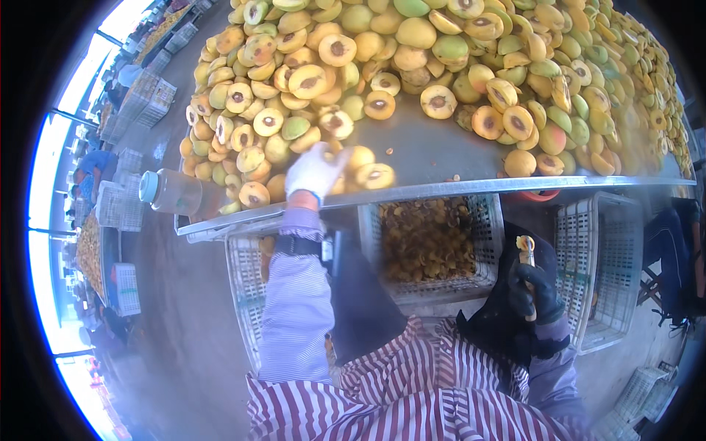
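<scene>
A large heap of halved yellow-green, peach-like fruit (307, 81) covers the metal table (434, 147), many halves with brown hollows facing up. My left hand (315, 174), in a white glove, reaches over the table's near edge into the heap. Its thumb and fingers look apart, slightly blurred, beside a fruit half (375, 176); I see nothing held in it. My right hand (537, 287), in a dark glove, is closed round the wooden handle of a small pitting tool (527, 256) above my lap. A yellowish bit of fruit clings to the tool's upper end.
Below the table edge, a white plastic crate (434, 288) holds brown and yellow scraps. Another white crate (597, 272) stands to the right, and one (246, 294) to the left. A clear jar with a pale blue lid (173, 192) sits at the table's left corner.
</scene>
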A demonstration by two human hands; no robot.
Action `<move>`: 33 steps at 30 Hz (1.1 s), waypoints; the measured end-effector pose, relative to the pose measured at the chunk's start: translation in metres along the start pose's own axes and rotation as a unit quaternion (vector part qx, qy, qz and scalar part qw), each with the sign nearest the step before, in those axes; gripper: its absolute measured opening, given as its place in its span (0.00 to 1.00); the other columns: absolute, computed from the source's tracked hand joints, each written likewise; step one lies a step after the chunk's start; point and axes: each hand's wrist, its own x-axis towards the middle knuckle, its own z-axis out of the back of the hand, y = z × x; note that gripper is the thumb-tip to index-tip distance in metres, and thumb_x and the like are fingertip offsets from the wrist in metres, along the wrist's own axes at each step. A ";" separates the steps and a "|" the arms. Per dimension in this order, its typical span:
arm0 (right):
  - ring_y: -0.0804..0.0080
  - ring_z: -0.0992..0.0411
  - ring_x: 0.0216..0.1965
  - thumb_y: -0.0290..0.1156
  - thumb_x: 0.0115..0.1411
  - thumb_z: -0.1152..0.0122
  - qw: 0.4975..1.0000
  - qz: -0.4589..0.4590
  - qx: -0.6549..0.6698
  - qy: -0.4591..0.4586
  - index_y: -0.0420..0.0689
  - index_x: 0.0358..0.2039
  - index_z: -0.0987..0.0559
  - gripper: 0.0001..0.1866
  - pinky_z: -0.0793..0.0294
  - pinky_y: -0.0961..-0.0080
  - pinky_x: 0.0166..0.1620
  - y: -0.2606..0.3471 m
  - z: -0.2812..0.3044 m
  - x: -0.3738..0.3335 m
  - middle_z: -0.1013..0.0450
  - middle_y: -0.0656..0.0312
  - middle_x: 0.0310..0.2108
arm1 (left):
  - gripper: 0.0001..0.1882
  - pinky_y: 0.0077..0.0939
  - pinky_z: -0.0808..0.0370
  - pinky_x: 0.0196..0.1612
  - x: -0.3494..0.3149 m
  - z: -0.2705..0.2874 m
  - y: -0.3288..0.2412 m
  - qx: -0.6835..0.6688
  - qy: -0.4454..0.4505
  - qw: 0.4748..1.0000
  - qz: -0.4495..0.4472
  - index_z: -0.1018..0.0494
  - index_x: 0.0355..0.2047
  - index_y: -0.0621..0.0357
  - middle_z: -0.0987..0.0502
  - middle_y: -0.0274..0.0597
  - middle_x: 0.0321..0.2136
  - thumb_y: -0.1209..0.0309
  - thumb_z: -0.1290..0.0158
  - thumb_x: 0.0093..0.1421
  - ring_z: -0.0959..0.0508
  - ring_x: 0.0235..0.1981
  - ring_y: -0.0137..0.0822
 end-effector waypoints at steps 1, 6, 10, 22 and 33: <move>0.76 0.44 0.05 0.36 0.60 0.53 0.999 -0.044 0.022 0.013 0.39 0.24 0.29 0.14 0.45 0.81 0.09 -0.007 0.017 0.001 0.42 0.64 0.07 | 0.36 0.38 0.32 0.50 0.001 -0.011 -0.020 -0.020 0.018 0.999 -0.034 0.29 0.47 0.51 0.28 0.51 0.48 0.36 0.57 0.51 0.27 0.48 0.48; 0.76 0.42 0.05 0.35 0.61 0.53 0.990 -0.131 -0.019 0.055 0.37 0.28 0.27 0.13 0.43 0.81 0.11 -0.008 0.012 0.012 0.40 0.64 0.07 | 0.28 0.35 0.31 0.48 -0.009 -0.005 -0.055 -0.086 0.122 0.955 -0.257 0.25 0.41 0.50 0.25 0.46 0.42 0.41 0.56 0.56 0.26 0.45 0.46; 0.77 0.41 0.05 0.36 0.61 0.52 0.987 -0.125 0.031 0.097 0.37 0.29 0.27 0.14 0.42 0.81 0.13 -0.014 0.023 0.010 0.39 0.64 0.07 | 0.21 0.36 0.30 0.45 0.013 0.003 -0.065 -0.148 0.014 0.956 -0.252 0.24 0.38 0.52 0.25 0.48 0.41 0.50 0.52 0.57 0.25 0.41 0.49; 0.79 0.41 0.06 0.36 0.62 0.52 0.978 -0.146 0.076 0.125 0.37 0.30 0.27 0.14 0.42 0.83 0.13 -0.008 0.016 0.011 0.37 0.65 0.09 | 0.27 0.31 0.27 0.46 0.032 -0.049 -0.072 -0.405 0.012 0.904 -0.135 0.34 0.47 0.62 0.26 0.49 0.42 0.60 0.41 0.50 0.25 0.43 0.41; 0.79 0.40 0.08 0.40 0.61 0.50 0.987 -0.128 -0.085 0.044 0.40 0.30 0.25 0.15 0.42 0.84 0.13 -0.012 0.006 0.007 0.35 0.65 0.12 | 0.21 0.30 0.24 0.39 -0.105 -0.020 -0.088 -0.794 0.183 0.568 -0.116 0.39 0.50 0.64 0.31 0.46 0.49 0.67 0.49 0.60 0.27 0.48 0.43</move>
